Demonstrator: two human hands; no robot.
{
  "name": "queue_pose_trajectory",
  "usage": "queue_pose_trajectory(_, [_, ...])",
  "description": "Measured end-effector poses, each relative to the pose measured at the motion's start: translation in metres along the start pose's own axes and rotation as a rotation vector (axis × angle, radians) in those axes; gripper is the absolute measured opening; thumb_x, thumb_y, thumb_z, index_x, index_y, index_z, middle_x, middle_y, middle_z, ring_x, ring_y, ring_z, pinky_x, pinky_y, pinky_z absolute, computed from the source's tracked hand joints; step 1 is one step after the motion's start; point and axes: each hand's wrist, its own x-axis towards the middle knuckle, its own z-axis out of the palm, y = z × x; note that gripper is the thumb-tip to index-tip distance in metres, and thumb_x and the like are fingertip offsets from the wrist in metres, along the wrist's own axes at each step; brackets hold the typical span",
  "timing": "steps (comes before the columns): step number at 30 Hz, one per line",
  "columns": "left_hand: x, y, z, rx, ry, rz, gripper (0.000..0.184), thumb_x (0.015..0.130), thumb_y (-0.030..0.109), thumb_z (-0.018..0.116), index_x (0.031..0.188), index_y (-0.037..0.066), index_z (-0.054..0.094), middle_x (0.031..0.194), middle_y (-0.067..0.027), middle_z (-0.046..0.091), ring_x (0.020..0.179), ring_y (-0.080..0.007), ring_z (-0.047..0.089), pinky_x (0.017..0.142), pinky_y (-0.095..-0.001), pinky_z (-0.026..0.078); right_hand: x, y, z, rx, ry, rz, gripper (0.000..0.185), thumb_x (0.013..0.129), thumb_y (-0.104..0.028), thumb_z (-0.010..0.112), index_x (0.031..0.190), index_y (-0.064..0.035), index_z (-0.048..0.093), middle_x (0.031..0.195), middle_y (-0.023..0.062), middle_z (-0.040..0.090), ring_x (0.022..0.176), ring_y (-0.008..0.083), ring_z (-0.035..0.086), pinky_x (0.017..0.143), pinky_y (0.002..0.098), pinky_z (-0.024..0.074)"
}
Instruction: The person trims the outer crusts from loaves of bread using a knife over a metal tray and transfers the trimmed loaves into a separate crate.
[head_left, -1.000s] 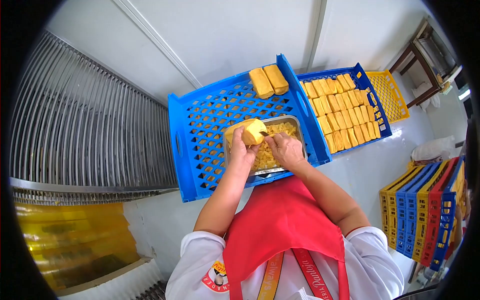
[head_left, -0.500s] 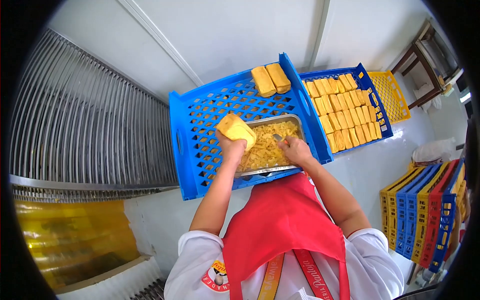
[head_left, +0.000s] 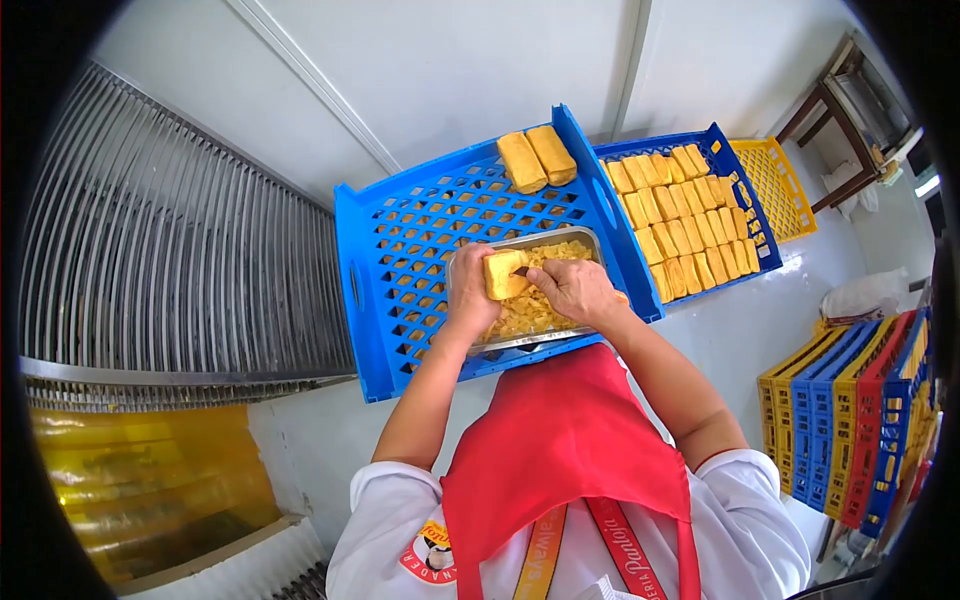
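My left hand (head_left: 470, 293) is wrapped round a small yellow loaf (head_left: 503, 275), its cut end turned to the right. In my right hand (head_left: 580, 290) is a small knife (head_left: 521, 271), its dark blade meeting the loaf and most of its orange handle covered by my fingers. Beneath both hands lies a metal tray (head_left: 500, 345) filled with yellow trimmings (head_left: 530, 318). The tray rests inside a blue lattice crate (head_left: 415, 215). Two whole loaves (head_left: 537, 158) lie side by side in the crate's far right corner.
To the right, a darker blue crate (head_left: 768, 250) holds rows of loaves (head_left: 690, 225), with a yellow crate (head_left: 775, 185) behind it. Stacked coloured crates (head_left: 840, 420) stand at the lower right. A slatted metal rack (head_left: 190, 240) fills the left side, and a white wall rises behind.
The loaf has been turned and brought rightward and lower over the tray. My right hand has raised the knife from the trimmings to the loaf, so both hands are now close together.
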Motion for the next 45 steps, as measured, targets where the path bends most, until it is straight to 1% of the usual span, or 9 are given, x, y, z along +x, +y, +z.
queue_pose_trajectory(13, [-0.006, 0.030, -0.001, 0.377, 0.072, -0.036, 0.070, 0.061, 0.002, 0.078, 0.123, 0.013, 0.047, 0.111, -0.0153, 0.047, 0.112, -0.0365, 0.048, 0.095, -0.0509, 0.033, -0.009, 0.002, 0.034, 0.391, -0.067, 0.292, 0.061, 0.100, -0.053, 0.043, 0.077, -0.0020, 0.066, 0.068, 0.0221, 0.065, 0.070, 0.0377, 0.066, 0.065, 0.0474, 0.0503])
queue_pose_trajectory(18, [-0.011, 0.030, 0.003, 0.466, 0.139, 0.068, 0.072, 0.061, 0.001, 0.076, 0.125, 0.014, 0.047, 0.109, -0.0140, 0.046, 0.108, -0.0346, 0.048, 0.094, -0.0500, 0.034, -0.010, -0.017, 0.029, 0.850, -0.154, 0.644, 0.068, 0.094, -0.063, 0.051, 0.066, -0.0021, 0.059, 0.050, 0.0079, 0.048, 0.038, 0.0168, 0.047, 0.035, 0.0304, 0.0359])
queue_pose_trajectory(22, [-0.016, 0.009, 0.004, 0.474, 0.161, 0.145, 0.073, 0.061, 0.000, 0.077, 0.126, 0.015, 0.047, 0.116, -0.0161, 0.044, 0.107, -0.0386, 0.046, 0.093, -0.0522, 0.035, -0.008, -0.007, 0.022, 1.068, -0.288, 0.748, 0.066, 0.092, -0.064, 0.054, 0.066, -0.0036, 0.059, 0.049, 0.0083, 0.048, 0.036, 0.0175, 0.046, 0.033, 0.0304, 0.0341])
queue_pose_trajectory(24, [-0.019, -0.001, -0.001, 0.443, 0.159, 0.113, 0.073, 0.062, -0.001, 0.077, 0.126, 0.015, 0.047, 0.116, -0.0164, 0.044, 0.108, -0.0391, 0.046, 0.093, -0.0529, 0.036, -0.006, 0.013, 0.020, 1.276, -0.371, 0.792, 0.063, 0.090, -0.062, 0.057, 0.071, -0.0012, 0.062, 0.058, 0.0160, 0.058, 0.047, 0.0259, 0.059, 0.043, 0.0368, 0.0459])
queue_pose_trajectory(25, [-0.020, -0.001, -0.004, 0.410, 0.156, 0.083, 0.074, 0.062, -0.001, 0.078, 0.127, 0.014, 0.047, 0.117, -0.0166, 0.044, 0.108, -0.0395, 0.046, 0.093, -0.0535, 0.037, -0.005, 0.014, 0.019, 1.275, -0.373, 0.792, 0.063, 0.090, -0.062, 0.057, 0.071, -0.0012, 0.062, 0.058, 0.0160, 0.058, 0.047, 0.0259, 0.059, 0.043, 0.0368, 0.0459])
queue_pose_trajectory(27, [-0.021, 0.001, -0.008, 0.380, 0.164, 0.081, 0.074, 0.061, -0.001, 0.079, 0.127, 0.014, 0.046, 0.118, -0.0177, 0.043, 0.109, -0.0401, 0.046, 0.094, -0.0543, 0.037, -0.005, 0.012, 0.014, 0.036, -0.167, 0.428, 0.062, 0.090, -0.058, 0.056, 0.081, 0.0030, 0.066, 0.081, 0.0259, 0.068, 0.078, 0.0363, 0.070, 0.070, 0.0446, 0.0548])
queue_pose_trajectory(28, [-0.021, 0.002, -0.009, 0.381, 0.174, 0.084, 0.074, 0.062, -0.002, 0.078, 0.127, 0.014, 0.047, 0.117, -0.0173, 0.044, 0.108, -0.0399, 0.046, 0.094, -0.0542, 0.037, -0.005, 0.000, 0.001, -0.121, -0.307, 0.446, 0.064, 0.090, -0.058, 0.056, 0.087, 0.0040, 0.068, 0.097, 0.0300, 0.068, 0.103, 0.0419, 0.065, 0.089, 0.0480, 0.0503])
queue_pose_trajectory(34, [-0.021, 0.006, -0.013, 0.523, 0.141, 0.095, 0.066, 0.062, -0.003, 0.075, 0.121, 0.016, 0.053, 0.109, -0.0131, 0.045, 0.105, -0.0353, 0.047, 0.094, -0.0520, 0.035, -0.007, 0.025, 0.021, 0.309, -0.160, 0.368, 0.067, 0.093, -0.062, 0.049, 0.086, 0.0021, 0.069, 0.088, 0.0302, 0.068, 0.091, 0.0441, 0.067, 0.081, 0.0501, 0.0509])
queue_pose_trajectory(45, [-0.021, 0.016, -0.003, 0.580, 0.161, 0.171, 0.046, 0.073, 0.007, 0.069, 0.116, 0.021, 0.058, 0.104, -0.0084, 0.044, 0.104, -0.0283, 0.049, 0.098, -0.0536, 0.033, 0.000, -0.023, 0.010, 0.073, -0.243, 0.269, 0.083, 0.085, -0.077, 0.046, 0.078, 0.0017, 0.070, 0.074, 0.0280, 0.066, 0.078, 0.0441, 0.067, 0.073, 0.0515, 0.0521])
